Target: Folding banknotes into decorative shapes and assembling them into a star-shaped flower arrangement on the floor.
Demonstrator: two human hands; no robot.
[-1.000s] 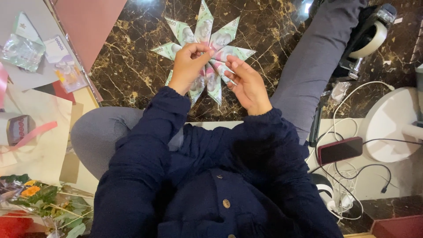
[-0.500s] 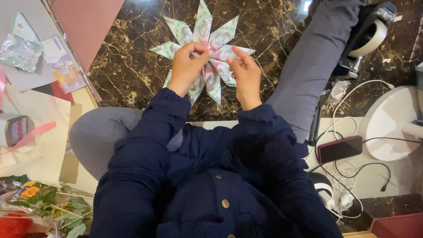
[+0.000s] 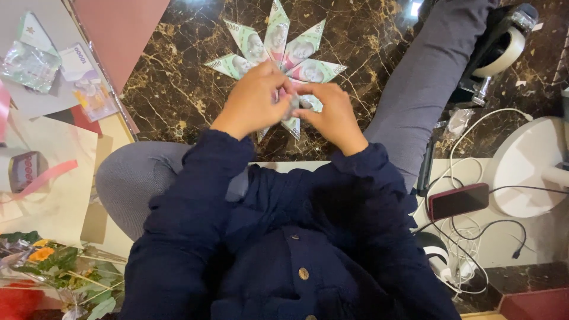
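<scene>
Pinching at the middle of a star (image 3: 278, 50) of folded green banknotes, the left hand (image 3: 256, 101) and right hand (image 3: 333, 115) meet over dark marble floor (image 3: 172, 89) veined in gold. Both hands' grip is narrow, fingertips closed on the star's centre where the points join; the lower points are hidden under the fingers. The upper points fan out free toward the top edge of the view, the tallest one nearly reaching it.

The star sits between the person's grey-trousered legs: the left knee (image 3: 127, 184) bends near the bottom, the right leg (image 3: 427, 83) runs up along the star's right side, close to its rightmost tip. Bare marble lies open to the left of the star, up to the edge of a pink sheet (image 3: 118, 29) and a pale board beside it. On that side lie loose notes in clear wrap (image 3: 29, 62) and a ribbon roll (image 3: 24, 172); flowers (image 3: 53, 266) fill the lower left corner.

Right of the leg, a tape roll (image 3: 501, 50) stands near the top; a dark phone (image 3: 459, 200) rests among white cables (image 3: 468, 249), touching a round white base (image 3: 527, 166).
</scene>
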